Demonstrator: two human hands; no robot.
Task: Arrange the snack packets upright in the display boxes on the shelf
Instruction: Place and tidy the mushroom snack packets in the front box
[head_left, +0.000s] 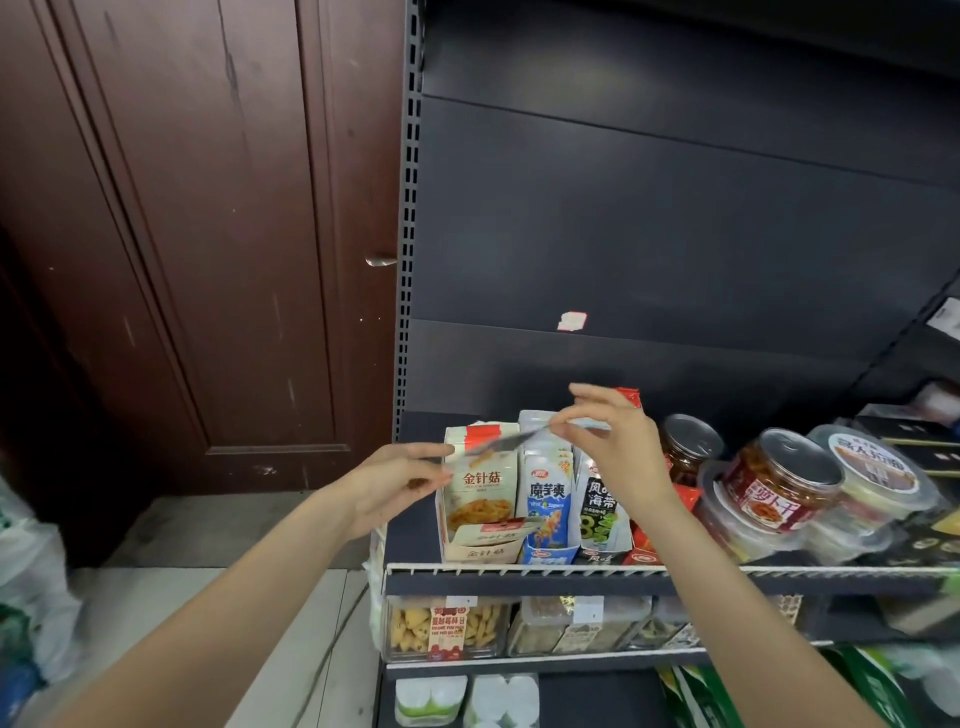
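Observation:
Three display boxes stand side by side on the dark shelf (571, 581): a beige box (480, 545) of mushroom packets, a blue-and-white box (548, 551) and a dark seaweed box (602, 551). Packets stand upright in each. Above them a thin, blurred packet (511, 440) is stretched flat between my hands. My left hand (400, 483) pinches its left end beside the beige box. My right hand (618, 441) pinches its right end over the blue and seaweed boxes. A red packet (629, 397) peeks out behind my right hand.
Round clear tubs with red labels (779, 483) and a jar (691, 441) crowd the shelf to the right. A white wire rail (519, 569) runs along the shelf front. Lower shelves hold biscuit boxes (447, 626). A brown door (208, 234) and plastic bags (26, 597) are at left.

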